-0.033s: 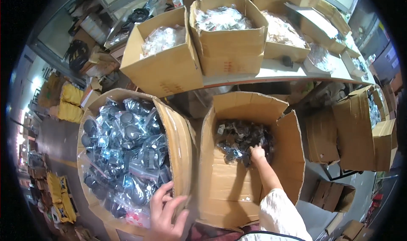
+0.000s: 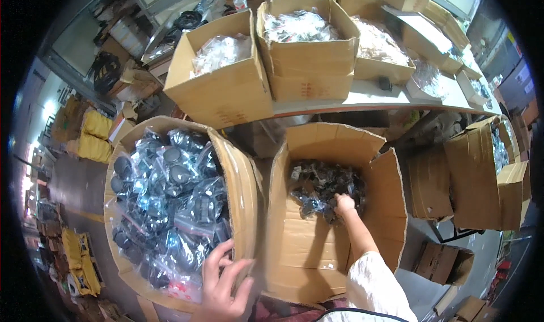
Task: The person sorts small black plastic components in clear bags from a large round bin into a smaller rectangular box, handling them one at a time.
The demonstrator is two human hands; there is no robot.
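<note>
Cluttered workroom, grey floor (image 2: 85, 189). Landmark: deep open carton (image 2: 391, 203). Beyond it, a white table (image 2: 362, 94) bearing open cartons (image 2: 311, 67) of clear-bagged goods. Left of the deep carton, a fuller carton (image 2: 242, 175), heaped with black round-capped parts (image 2: 181, 177) in clear bags. Well off to its left, yellow sacks (image 2: 93, 146). Dark bagged pieces (image 2: 317, 183) lie piled at the deep carton's far end. Right hand (image 2: 344, 205) reaches inside it, fingers bent down onto that pile; cannot tell whether they grip anything. Left hand (image 2: 225, 285), left of the deep carton, loosely spread, nothing held, by the fuller carton's wall; contact unclear.
</note>
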